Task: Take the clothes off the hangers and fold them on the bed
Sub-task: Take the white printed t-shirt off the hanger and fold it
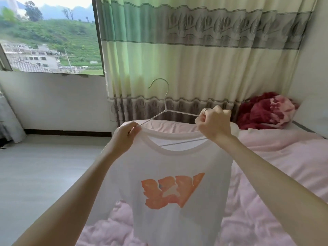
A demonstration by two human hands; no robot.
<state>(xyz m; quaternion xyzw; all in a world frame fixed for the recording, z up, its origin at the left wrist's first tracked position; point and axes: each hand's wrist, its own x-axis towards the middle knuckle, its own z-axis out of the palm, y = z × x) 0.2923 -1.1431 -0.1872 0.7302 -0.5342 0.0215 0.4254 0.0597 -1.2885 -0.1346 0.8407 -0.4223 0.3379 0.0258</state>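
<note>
Over the pink bed (276, 157), the left hand (124, 137) is pinching the T-shirt (170, 192) collar while the right hand (213, 121) is gripping the hanger (165, 105), probably needing to slide it out next.

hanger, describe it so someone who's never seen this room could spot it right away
Start at the green-and-cream curtain behind the pink bed. In front of it, both hands hold up a white t-shirt with an orange print. The hanger pokes out of its neckline: thin white wire with a hook on top, the only one in sight.
</note>
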